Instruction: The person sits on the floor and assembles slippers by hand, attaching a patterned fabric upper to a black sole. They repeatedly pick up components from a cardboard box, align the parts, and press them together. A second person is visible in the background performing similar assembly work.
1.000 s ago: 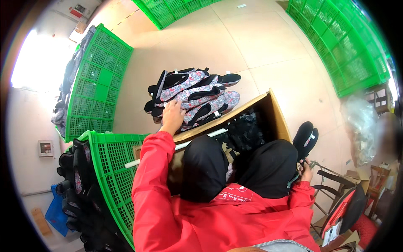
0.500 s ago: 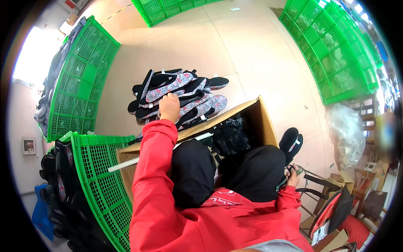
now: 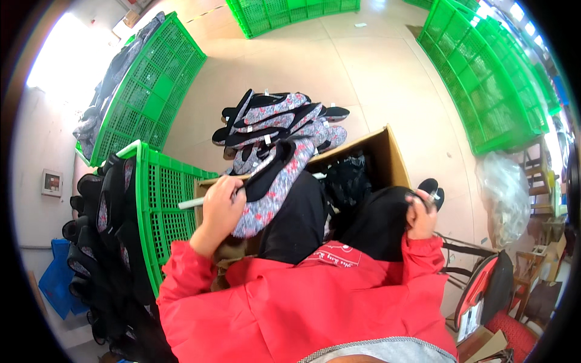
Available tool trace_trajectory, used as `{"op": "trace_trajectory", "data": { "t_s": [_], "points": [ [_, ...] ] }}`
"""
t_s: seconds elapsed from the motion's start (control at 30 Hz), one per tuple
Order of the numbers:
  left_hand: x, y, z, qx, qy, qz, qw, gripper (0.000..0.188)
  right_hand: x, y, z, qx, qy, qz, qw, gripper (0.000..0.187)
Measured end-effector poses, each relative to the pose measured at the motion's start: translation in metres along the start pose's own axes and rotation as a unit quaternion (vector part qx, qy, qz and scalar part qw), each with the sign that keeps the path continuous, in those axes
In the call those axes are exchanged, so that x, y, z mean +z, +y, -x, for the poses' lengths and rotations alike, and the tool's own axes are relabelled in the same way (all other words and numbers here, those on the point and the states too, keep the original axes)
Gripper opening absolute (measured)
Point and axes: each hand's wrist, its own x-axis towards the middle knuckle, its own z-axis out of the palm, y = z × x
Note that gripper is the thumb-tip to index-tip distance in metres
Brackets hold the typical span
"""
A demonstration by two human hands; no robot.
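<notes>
Head view, left hand (image 3: 220, 209): fingers grasped a black-lined floral slipper (image 3: 283, 187) beside the left knee (image 3: 302, 212).
Right hand (image 3: 422, 216): fingers curled near the right knee (image 3: 378, 212); any grasp could not be told.
Slipper pile (image 3: 272, 111): lay beyond the cardboard box (image 3: 397, 154).

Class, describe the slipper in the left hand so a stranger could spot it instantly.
Find the open cardboard box near the picture's centre. Over its left half, the left hand grips a grey, red-flowered slipper. Unlike the floral slippers piled beyond, it is held in a hand.
</notes>
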Motion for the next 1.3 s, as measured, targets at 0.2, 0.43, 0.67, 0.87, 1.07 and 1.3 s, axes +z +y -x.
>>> {"op": "trace_trajectory", "data": {
  "t_s": [0.2, 0.43, 0.67, 0.87, 1.07, 1.3],
  "points": [
    [-0.028, 0.055, 0.114, 0.053, -0.021, 0.009, 0.998, 0.014, 0.082, 0.022, 0.082, 0.024, -0.369, 0.027, 0.929, 0.050],
    [-0.041, 0.066, 0.155, 0.081, -0.205, 0.026, 0.975, 0.014, 0.095, 0.058, 0.132, 0.096, -0.435, 0.023, 0.895, 0.035],
    [-0.001, 0.075, 0.098, 0.040, -0.290, 0.160, 0.943, 0.027, 0.091, 0.079, 0.135, 0.065, -0.446, 0.048, 0.891, 0.026],
    [0.046, 0.081, 0.076, -0.033, -0.381, 0.155, 0.911, 0.026, 0.090, 0.092, 0.135, 0.082, -0.359, -0.011, 0.929, 0.011],
    [0.068, 0.088, 0.091, -0.155, -0.331, 0.295, 0.883, 0.026, 0.087, 0.101, 0.131, 0.076, -0.313, -0.048, 0.945, 0.009],
    [0.070, 0.089, 0.078, -0.176, -0.350, 0.310, 0.866, 0.011, 0.096, 0.092, 0.127, 0.111, -0.336, -0.080, 0.932, 0.012]
  ]
}}
